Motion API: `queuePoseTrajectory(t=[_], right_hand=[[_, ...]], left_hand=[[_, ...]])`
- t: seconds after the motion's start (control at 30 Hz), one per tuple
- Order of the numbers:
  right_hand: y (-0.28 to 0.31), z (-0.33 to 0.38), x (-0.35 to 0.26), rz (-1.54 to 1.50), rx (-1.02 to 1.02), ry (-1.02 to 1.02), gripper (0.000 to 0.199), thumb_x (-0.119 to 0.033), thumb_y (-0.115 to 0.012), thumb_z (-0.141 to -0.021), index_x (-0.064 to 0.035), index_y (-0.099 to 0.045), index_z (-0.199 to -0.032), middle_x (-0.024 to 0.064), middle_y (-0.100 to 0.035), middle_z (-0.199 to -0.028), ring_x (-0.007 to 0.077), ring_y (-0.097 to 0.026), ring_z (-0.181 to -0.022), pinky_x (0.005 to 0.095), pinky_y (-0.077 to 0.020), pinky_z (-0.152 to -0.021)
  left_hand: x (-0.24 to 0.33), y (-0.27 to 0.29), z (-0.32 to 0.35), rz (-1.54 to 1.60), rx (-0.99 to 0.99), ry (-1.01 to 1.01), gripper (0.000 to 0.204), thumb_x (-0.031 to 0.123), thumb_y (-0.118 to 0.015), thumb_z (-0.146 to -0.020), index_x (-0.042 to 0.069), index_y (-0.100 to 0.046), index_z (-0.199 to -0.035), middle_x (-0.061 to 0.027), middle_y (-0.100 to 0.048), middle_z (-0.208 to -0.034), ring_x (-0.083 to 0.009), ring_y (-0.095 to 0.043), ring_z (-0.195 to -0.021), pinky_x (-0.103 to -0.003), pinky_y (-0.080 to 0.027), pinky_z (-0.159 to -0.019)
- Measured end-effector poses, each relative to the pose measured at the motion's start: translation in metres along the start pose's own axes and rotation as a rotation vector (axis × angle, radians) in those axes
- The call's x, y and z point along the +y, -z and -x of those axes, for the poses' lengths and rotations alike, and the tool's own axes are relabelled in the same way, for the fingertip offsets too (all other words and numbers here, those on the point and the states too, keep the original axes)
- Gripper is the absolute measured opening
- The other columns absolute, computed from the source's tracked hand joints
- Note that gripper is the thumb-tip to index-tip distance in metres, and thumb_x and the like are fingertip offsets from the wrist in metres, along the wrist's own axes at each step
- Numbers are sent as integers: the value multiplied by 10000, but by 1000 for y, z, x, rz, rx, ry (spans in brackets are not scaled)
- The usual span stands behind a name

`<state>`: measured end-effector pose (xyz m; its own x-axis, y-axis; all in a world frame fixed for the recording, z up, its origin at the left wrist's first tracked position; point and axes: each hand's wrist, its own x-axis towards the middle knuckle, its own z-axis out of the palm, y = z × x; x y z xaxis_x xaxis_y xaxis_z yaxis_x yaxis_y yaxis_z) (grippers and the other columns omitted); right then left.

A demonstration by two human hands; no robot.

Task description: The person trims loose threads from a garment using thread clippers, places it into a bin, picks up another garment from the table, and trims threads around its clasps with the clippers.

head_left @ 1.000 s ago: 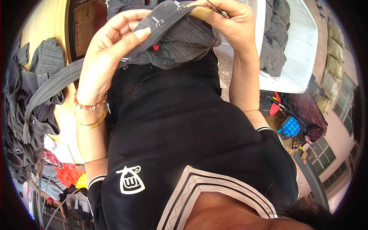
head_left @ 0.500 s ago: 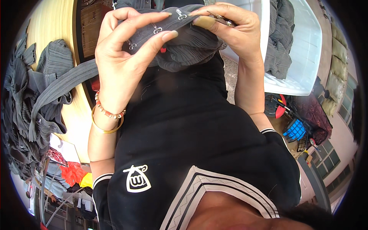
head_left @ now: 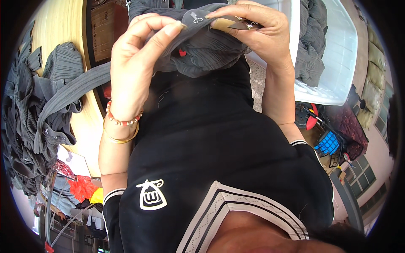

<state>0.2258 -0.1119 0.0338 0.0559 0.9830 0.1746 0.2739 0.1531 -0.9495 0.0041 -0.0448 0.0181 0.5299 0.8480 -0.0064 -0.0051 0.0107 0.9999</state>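
A dark grey ribbed garment [head_left: 211, 57] lies bunched at the top of the view, against my black-clothed lap. My left hand [head_left: 137, 55] pinches its smooth band [head_left: 183, 37] between thumb and fingertips. One metal hook [head_left: 196, 18] shows on the band between my hands; the other hooks are hidden by my left fingers. My right hand [head_left: 270, 36] grips the band's far end between thumb and forefinger. Small pointed metal thread snips [head_left: 244, 25] are also held in that hand, partly hidden by its fingers. A tan covering [head_left: 222, 24] wraps the right thumb tip.
More dark grey garments are heaped on a pale wooden table [head_left: 84, 122] at left, one long strap [head_left: 74, 90] reaching toward my left hand. At right, a white plastic tub [head_left: 333, 95] holds grey pleated cloth [head_left: 312, 46]. A cardboard box [head_left: 107, 31] stands beyond the table edge.
My left thumb and fingers have closed together on the band, where they were spread apart around the hooks. Two hooks that showed are now covered. The right hand has hardly moved.
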Motion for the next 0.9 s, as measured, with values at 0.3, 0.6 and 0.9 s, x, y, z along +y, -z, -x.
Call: queuePoseTrajectory(t=[0.3, 0.6, 0.9], right_hand=[[-1, -4, -6, 41, -19, -13, 237, 92, -690, -742, 15, -750, -958, 77, -694, -787, 127, -635, -689, 233, -460, -600], [-15, -11, 37, -195, 46, 646, 239, 67, -710, -743, -2, -753, -968, 55, -650, -740, 104, -554, -612, 238, -402, -541], [-40, -15, 39, 50, 214, 736, 324, -154, -774, -835, -10, -681, -1110, 95, -641, -848, 188, -598, -692, 281, -471, -626]], left_hand=[[11, 6, -2, 659, -103, 315, 183, 105, -642, -947, 7, -688, -1094, -53, -705, -1049, -102, -635, -999, -233, -455, -926], [-4, 20, -4, 406, -179, 71, 173, 104, -560, -989, -2, -664, -1078, -123, -597, -1269, -174, -555, -1180, -307, -399, -1049], [3, 13, -1, 72, 25, -92, 96, 56, -689, -904, 16, -694, -991, -21, -567, -1086, -92, -539, -1002, -227, -427, -886]])
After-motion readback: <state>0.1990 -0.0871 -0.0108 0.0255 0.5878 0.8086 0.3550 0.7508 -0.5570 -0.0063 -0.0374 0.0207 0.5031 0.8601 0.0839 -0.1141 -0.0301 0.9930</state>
